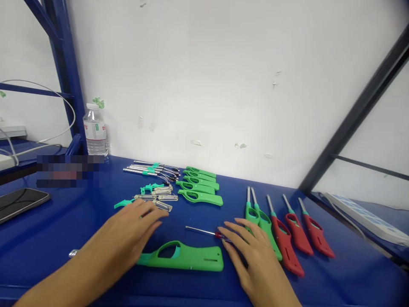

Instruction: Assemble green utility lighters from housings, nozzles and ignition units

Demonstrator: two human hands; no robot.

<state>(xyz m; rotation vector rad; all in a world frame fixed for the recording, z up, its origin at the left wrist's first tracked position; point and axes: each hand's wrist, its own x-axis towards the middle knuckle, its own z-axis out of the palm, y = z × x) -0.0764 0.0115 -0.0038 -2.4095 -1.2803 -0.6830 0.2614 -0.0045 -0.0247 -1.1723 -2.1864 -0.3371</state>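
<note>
A green lighter (198,258) lies on the blue table near its front edge, its metal tip showing left of my wrist. My left hand (137,226) is over the lighter's neck, beside the clear fuel tanks (162,205) and teal triggers (123,204); its fingers are bent together and what they hold, if anything, is hidden. To the right, my right hand (246,247) has its fingers spread over the red handle of a screwdriver (201,230), touching it. The screwdriver's shaft points left.
Several green half shells (200,198) and metal rods with wires (143,170) lie at the back. Finished green and red lighters (287,251) line the right. A water bottle (96,132) and a phone (22,202) are at the left; a white wall stands behind.
</note>
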